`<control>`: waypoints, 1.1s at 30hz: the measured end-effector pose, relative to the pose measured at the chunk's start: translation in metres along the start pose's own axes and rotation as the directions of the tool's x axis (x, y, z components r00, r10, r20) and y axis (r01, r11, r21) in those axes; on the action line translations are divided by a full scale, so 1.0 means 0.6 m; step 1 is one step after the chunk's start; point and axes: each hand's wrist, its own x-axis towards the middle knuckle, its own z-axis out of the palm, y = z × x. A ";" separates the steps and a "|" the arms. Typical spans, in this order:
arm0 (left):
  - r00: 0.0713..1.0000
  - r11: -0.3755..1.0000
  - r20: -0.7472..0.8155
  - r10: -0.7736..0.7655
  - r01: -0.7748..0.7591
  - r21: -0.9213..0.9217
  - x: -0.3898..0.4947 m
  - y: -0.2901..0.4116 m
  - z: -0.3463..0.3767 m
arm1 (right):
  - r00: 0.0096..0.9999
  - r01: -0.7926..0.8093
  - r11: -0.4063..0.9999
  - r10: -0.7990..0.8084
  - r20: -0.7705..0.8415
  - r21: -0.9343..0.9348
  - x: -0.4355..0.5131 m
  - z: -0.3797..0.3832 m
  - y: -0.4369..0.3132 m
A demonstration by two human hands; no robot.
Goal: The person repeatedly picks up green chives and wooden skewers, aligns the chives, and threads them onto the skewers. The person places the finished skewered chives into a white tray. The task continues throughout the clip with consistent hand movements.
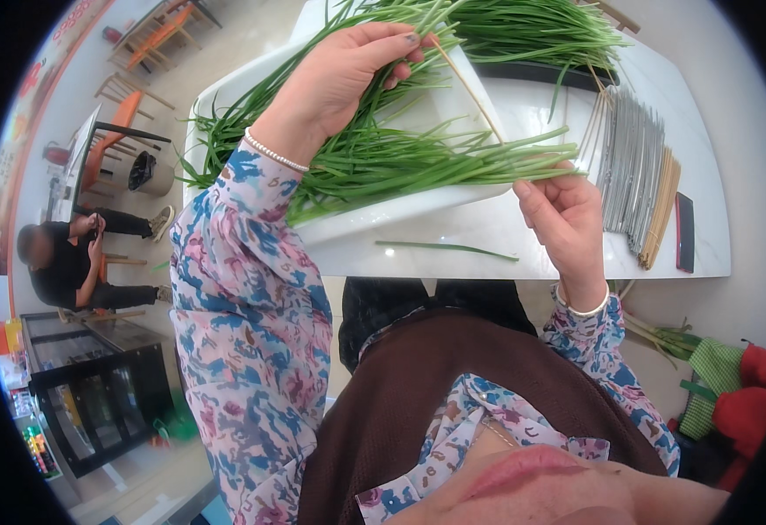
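Garlic chives (409, 157) lie across a white tray (337, 220) on the marble-look table. My right hand (563, 210) pinches the pale stem ends of several of them beyond the tray's right corner. Up and to the left, my left hand (363, 75) is closed over another bunch of chives (435, 20). A thin bamboo skewer (467, 88) runs from the left fingertips down to the stems near my right hand; its lower end meets or passes behind them. How the left fingers grip it is partly hidden.
More chives (534, 33) are heaped on a black tray (540, 73) at the back. Metal skewers (632, 164), bamboo skewers (660, 210) and a phone (685, 233) lie at right. One loose chive (448, 248) lies near the front edge. A seated person (68, 262) is off left.
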 end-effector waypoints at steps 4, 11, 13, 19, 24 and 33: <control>0.999 0.999 -0.027 0.032 -0.031 0.032 -0.001 0.001 0.002 | 1.000 0.001 1.000 0.000 0.023 -0.027 0.000 -0.005 0.004; 0.999 0.999 0.022 0.043 -0.044 0.011 -0.005 0.003 0.001 | 1.000 0.013 1.000 -0.013 0.008 0.003 -0.001 -0.004 0.006; 0.998 0.999 0.028 0.049 -0.048 -0.018 -0.006 0.002 0.001 | 1.000 0.013 1.000 -0.012 0.009 -0.007 -0.002 -0.006 0.009; 0.998 0.997 0.007 0.065 -0.064 -0.034 -0.008 -0.002 0.005 | 1.000 0.017 0.999 -0.017 -0.004 0.038 -0.002 -0.004 0.010; 0.998 0.998 0.017 0.066 -0.066 -0.009 -0.011 0.001 0.005 | 1.000 0.029 0.999 -0.029 0.012 0.024 -0.003 -0.008 0.012; 0.995 0.996 0.047 0.083 -0.085 0.035 -0.012 -0.002 0.012 | 1.000 0.027 0.999 -0.027 0.001 0.023 -0.005 -0.010 0.015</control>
